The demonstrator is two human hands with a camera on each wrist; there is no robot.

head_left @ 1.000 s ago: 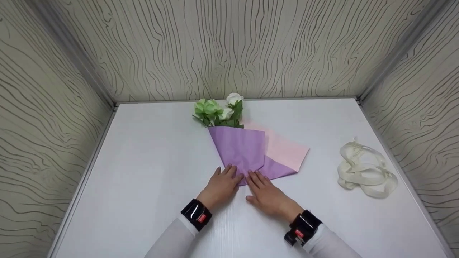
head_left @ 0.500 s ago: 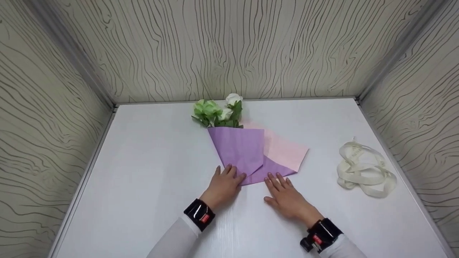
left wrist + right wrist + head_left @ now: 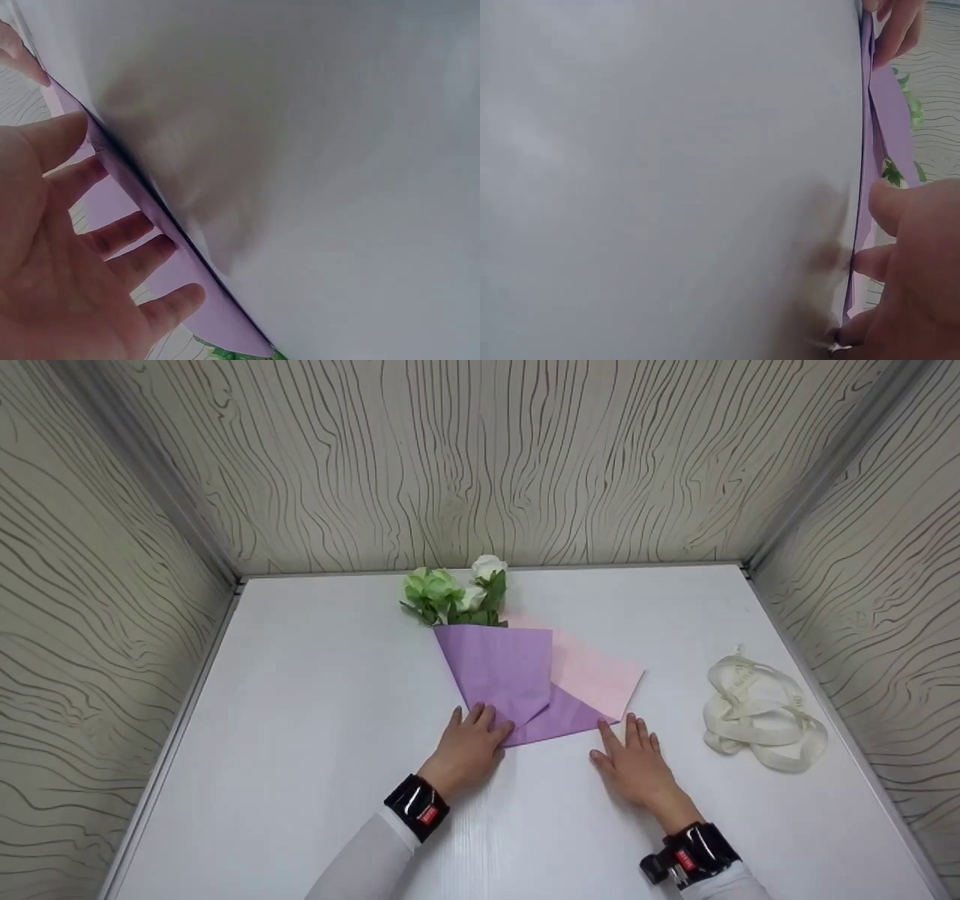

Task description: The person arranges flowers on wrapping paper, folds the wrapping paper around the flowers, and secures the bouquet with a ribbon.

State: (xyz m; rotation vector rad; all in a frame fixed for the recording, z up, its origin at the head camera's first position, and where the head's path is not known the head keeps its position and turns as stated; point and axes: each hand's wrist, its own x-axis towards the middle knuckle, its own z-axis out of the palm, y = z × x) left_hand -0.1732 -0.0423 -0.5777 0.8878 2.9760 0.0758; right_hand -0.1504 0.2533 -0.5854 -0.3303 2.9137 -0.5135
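Note:
Purple wrapping paper (image 3: 496, 667) lies folded over the stems of a small bouquet, its pink inner side (image 3: 596, 671) showing at the right. Green flowers (image 3: 433, 586) and white flowers (image 3: 489, 567) with leaves stick out of the top. The left hand (image 3: 466, 746) rests with spread fingers on the paper's lower left end, and the left wrist view shows these fingers (image 3: 139, 259) against the purple sheet. At the paper's right corner is the right hand (image 3: 637, 765), its index fingertip touching the lower edge and the other fingers extended on the table just beside it.
A loosely coiled cream ribbon (image 3: 765, 720) with printing lies on the white table (image 3: 315, 682) at the right. Wood-grain patterned panels (image 3: 480, 465) enclose the table at the back and both sides.
The right hand has slid rightward along the paper's lower edge, from beside the left hand to the right corner. The left hand has stayed nearly in place, and the bouquet looks unmoved.

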